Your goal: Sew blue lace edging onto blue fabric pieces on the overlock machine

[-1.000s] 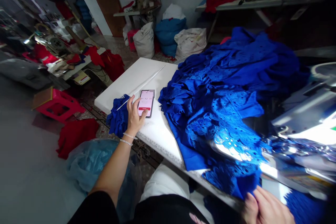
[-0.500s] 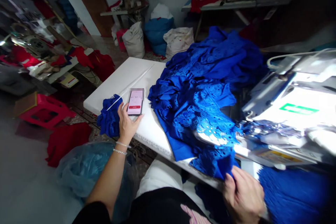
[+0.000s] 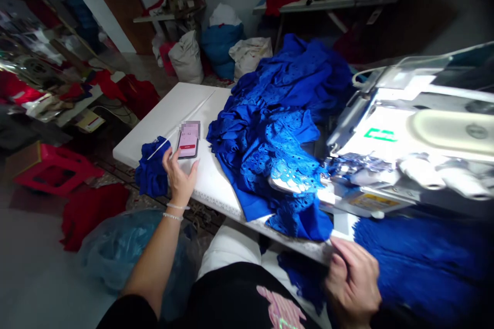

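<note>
My left hand (image 3: 178, 178) hovers over the white table (image 3: 170, 113), fingers spread, just below a phone (image 3: 189, 140) with a pink screen. A small bundle of blue fabric (image 3: 151, 174) with a thin white stick on it lies left of that hand. My right hand (image 3: 354, 282) rests at the table's near edge, fingers curled against blue cloth beside the sewing machine (image 3: 409, 139). A big heap of blue eyelet fabric (image 3: 278, 128) covers the table's middle and reaches under the machine.
A blue plastic bag (image 3: 123, 247) and red cloth (image 3: 92, 211) lie on the floor at left, beside a red stool (image 3: 54, 169). Stuffed sacks (image 3: 216, 46) stand by the far wall. Benches with red fabric are at the left and back.
My left hand has drawn back from the phone and its fingers have lifted off it. My head has turned right, bringing the sewing machine into view. My right hand stays at the table edge.
</note>
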`<state>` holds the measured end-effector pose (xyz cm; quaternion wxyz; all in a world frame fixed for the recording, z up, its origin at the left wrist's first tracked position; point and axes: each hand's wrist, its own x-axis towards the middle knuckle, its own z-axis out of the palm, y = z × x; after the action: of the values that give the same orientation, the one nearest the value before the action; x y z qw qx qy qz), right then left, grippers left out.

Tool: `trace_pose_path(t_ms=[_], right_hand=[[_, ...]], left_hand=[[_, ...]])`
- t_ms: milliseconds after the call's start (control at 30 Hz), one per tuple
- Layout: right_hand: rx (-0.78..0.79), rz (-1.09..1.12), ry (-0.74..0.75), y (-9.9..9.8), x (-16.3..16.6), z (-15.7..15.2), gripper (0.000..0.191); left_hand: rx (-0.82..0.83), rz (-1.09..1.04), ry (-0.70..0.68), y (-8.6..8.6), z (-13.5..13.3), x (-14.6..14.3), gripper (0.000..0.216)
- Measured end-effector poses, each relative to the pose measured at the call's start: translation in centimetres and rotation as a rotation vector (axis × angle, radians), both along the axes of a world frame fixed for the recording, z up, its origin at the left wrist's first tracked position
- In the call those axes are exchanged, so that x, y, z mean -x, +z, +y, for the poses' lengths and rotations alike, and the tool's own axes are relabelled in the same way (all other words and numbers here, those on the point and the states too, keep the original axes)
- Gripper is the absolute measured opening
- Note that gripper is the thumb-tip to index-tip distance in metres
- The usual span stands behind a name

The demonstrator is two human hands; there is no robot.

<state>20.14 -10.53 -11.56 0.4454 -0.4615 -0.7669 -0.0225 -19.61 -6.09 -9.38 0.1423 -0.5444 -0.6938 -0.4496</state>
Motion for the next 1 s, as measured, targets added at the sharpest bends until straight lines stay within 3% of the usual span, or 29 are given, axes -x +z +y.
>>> trace_pose_path(t_ms=[67, 133, 200, 267, 333, 400, 467, 500, 533, 600, 667, 700, 867, 933, 1000], right_hand=[[0.058, -0.010, 0.108, -0.5, -1.4, -2.0, 0.018], [0.173, -0.055, 0.226, -1.5, -2.6, -4.0, 0.012], [0.295, -0.078, 0.241, -2.8, -3.5, -5.6, 0.013], [0.366, -0.094, 0.179, -4.3, -4.1, -6.4, 0.022], [0.384, -0.113, 0.110, -5.7, -4.5, -6.7, 0.028], [0.409, -0.130, 0.054, -6.9, -4.7, -6.5, 0.035], [0.441, -0.136, 0.014, -8.0, -4.9, -6.3, 0.041], [0.454, -0.136, -0.001, -8.4, -5.0, -6.3, 0.043], [0.464, -0.136, -0.009, -8.8, -5.1, -6.3, 0.044], [0.484, -0.134, -0.008, -9.5, -5.0, -6.6, 0.045], [0.508, -0.131, 0.011, -10.0, -4.8, -7.0, 0.046], [0.523, -0.130, 0.025, -10.2, -4.6, -7.2, 0.046], [0.606, -0.119, 0.064, -11.4, -3.3, -7.4, 0.039], [0.635, -0.110, 0.043, -12.1, -3.1, -7.2, 0.042], [0.667, -0.095, -0.004, -13.0, -3.3, -7.0, 0.048]], left_hand=[[-0.001, 0.045, -0.167, 0.2, -2.4, -2.8, 0.048], [0.061, 0.100, -0.417, 0.6, -4.7, -6.0, 0.037], [0.137, 0.146, -0.632, 1.4, -6.3, -8.9, 0.031], [0.196, 0.103, -0.744, 2.7, -6.4, -11.3, 0.033], [0.236, -0.049, -0.734, 3.8, -5.3, -13.0, 0.047], [0.304, -0.178, -0.678, 4.2, -3.6, -14.1, 0.075], [0.386, -0.126, -0.643, 3.8, -1.8, -14.8, 0.098], [0.411, -0.061, -0.634, 3.4, -1.1, -14.9, 0.100], [0.418, 0.005, -0.626, 3.0, -0.4, -14.8, 0.092], [0.380, 0.072, -0.604, 2.6, 0.6, -14.3, 0.056], [0.312, 0.064, -0.579, 3.5, 1.7, -13.2, 0.023], [0.270, 0.059, -0.563, 4.5, 2.5, -12.6, 0.019], [0.003, 0.032, -0.438, 11.8, 9.3, -10.2, 0.027], [-0.075, 0.095, -0.501, 13.0, 12.7, -10.0, 0.029], [0.067, 0.185, -0.609, 12.5, 15.4, -10.1, 0.035]])
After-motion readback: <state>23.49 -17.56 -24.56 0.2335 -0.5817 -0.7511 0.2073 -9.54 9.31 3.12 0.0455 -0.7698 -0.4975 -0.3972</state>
